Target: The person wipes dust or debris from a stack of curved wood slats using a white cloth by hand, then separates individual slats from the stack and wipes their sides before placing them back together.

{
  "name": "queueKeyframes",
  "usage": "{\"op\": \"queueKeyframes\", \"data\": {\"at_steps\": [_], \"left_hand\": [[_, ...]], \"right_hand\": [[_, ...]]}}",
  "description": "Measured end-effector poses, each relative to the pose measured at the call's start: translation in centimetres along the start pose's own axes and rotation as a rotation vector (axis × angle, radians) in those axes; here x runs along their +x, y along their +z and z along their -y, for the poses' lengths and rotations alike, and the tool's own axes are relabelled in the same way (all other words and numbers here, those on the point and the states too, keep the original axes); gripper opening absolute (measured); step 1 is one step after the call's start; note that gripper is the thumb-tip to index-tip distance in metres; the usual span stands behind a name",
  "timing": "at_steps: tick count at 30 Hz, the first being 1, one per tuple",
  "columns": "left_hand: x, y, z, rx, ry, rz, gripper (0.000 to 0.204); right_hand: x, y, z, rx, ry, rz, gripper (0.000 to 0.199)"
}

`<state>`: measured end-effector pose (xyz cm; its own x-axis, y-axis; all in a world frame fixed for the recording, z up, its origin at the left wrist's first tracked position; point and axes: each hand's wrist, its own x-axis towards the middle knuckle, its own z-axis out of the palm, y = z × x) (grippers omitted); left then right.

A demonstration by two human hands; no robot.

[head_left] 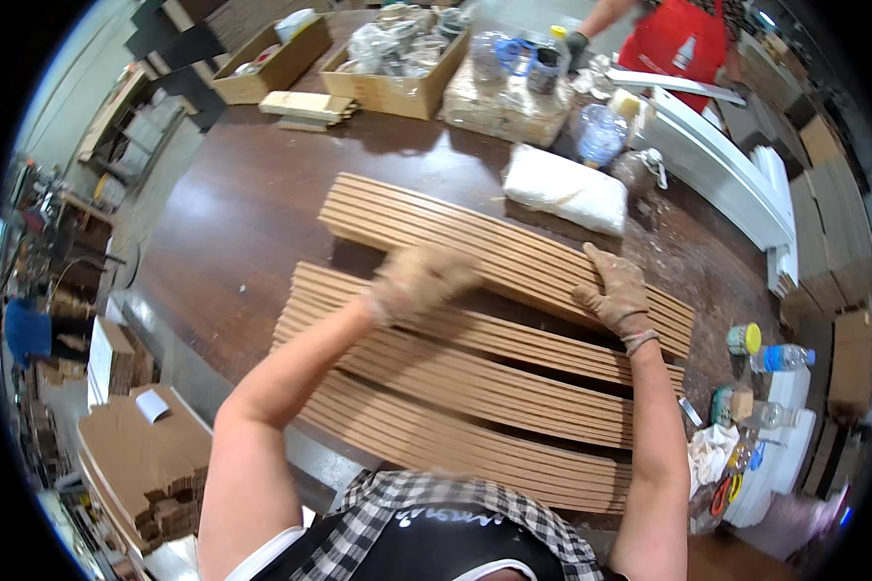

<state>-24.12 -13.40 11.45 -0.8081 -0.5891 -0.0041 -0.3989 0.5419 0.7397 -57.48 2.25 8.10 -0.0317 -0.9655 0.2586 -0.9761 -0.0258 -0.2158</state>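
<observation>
Long brown wood-coloured strips lie side by side in several rows across the dark table [233,203]. My right hand [617,295], in a tan work glove, rests on the right part of the farthest row [475,232], with thumb and fingers spread over the strips. Over the near edge of that same row is my left hand [421,284], gloved too and smeared by motion; I cannot tell whether it touches the strips. A dark gap parts the farthest row from the second row [523,337]. Closer to my body lie a third row [494,387] and the nearest row [455,441].
Beyond the rows sit a white wrapped packet [565,189], cardboard boxes [378,92] and short wood pieces [308,107]. Bottles [783,358], a yellow-lidded jar [743,339] and scissors [720,496] are at the right. A person in a red apron [678,48] stands across the table.
</observation>
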Motion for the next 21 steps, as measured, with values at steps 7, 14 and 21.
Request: {"op": "queueKeyframes", "data": {"at_steps": [7, 14, 21], "left_hand": [[0.5, -14.5, 22.1, 0.146, -0.093, -0.579, 0.048], [3.2, -16.7, 16.5, -0.285, -1.043, 0.072, 0.105], [3.8, -16.8, 19.5, -0.568, -1.036, 0.261, 0.093]], "right_hand": [[-3.7, -2.3, -6.4, -0.053, 0.313, 0.004, 0.052], [-11.3, -6.8, -15.3, 0.689, 1.372, 0.247, 0.083], [-10.9, -4.6, -14.9, 1.059, 1.31, 0.167, 0.087]]}}
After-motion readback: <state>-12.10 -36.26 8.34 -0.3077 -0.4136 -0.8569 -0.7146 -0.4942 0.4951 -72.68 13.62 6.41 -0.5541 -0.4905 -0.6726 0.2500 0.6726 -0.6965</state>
